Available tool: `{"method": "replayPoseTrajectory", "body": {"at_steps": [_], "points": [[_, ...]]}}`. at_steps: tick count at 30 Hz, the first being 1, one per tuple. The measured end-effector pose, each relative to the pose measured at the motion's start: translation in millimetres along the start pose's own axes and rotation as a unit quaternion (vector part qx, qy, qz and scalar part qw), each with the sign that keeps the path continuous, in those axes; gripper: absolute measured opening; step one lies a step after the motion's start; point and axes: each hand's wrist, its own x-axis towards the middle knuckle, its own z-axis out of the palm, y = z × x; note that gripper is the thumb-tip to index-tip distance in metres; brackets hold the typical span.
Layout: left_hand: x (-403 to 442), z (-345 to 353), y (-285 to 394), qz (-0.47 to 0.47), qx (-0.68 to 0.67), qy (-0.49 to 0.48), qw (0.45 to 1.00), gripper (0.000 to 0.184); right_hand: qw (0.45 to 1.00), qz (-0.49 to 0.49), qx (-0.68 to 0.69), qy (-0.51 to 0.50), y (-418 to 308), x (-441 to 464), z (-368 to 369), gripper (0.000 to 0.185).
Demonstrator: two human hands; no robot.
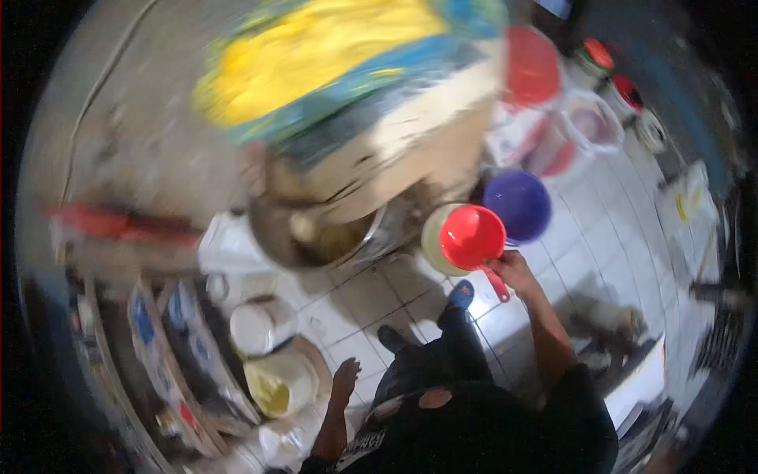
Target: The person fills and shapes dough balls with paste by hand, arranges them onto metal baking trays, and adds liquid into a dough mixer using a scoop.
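My right hand [513,272] is closed round the handle of a red dipper [474,235]. The dipper is over a pale yellowish container [434,241], which shows past its left side, and beside a blue-purple bucket [517,207]. Low at my left side, my left hand [346,373] hangs with its fingers slightly apart and nothing in them. Nearest to it is a white bucket with yellow contents [276,387] on the floor.
A box with a bulging yellow mass [316,59] stands ahead, above a large metal pot [324,237]. A lidded white bucket [263,325] is at the left. Red tubs [530,67], jars [594,59] and a clear bag [592,122] are at the upper right.
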Motion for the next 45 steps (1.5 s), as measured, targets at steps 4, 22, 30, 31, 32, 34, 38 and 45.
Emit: {"method": "replayPoseTrajectory", "body": {"at_steps": [4,22,30,31,32,34,38,45], "points": [[-27,-59,-67,0.031,-0.050,0.028,0.998,0.040,0.995,-0.003,-0.016,-0.099,-16,-23,109,0.023],[-114,-106,-357,-0.073,-0.495,0.137,0.855,0.030,0.763,-0.433,-0.480,-0.001,-190,54,433,0.036],[-63,-84,-308,-0.037,-0.501,0.196,0.842,0.029,0.711,-0.450,-0.540,0.008,-219,62,444,0.033],[-62,-89,-307,-0.036,-0.503,0.197,0.841,0.029,0.710,-0.452,-0.540,0.007,-218,70,445,0.033],[-64,-98,-302,0.009,-0.443,0.204,0.873,0.030,0.710,-0.467,-0.527,0.010,-214,82,445,0.032],[-66,-109,-296,0.077,-0.347,0.209,0.911,0.034,0.708,-0.483,-0.515,0.015,-218,85,443,0.032],[-64,-125,-267,-0.039,-0.453,0.216,0.864,0.034,0.714,-0.427,-0.555,-0.003,-233,68,440,0.035],[-52,-117,-281,-0.051,-0.417,0.210,0.883,0.041,0.673,-0.520,-0.524,0.042,-230,52,428,0.036]]}}
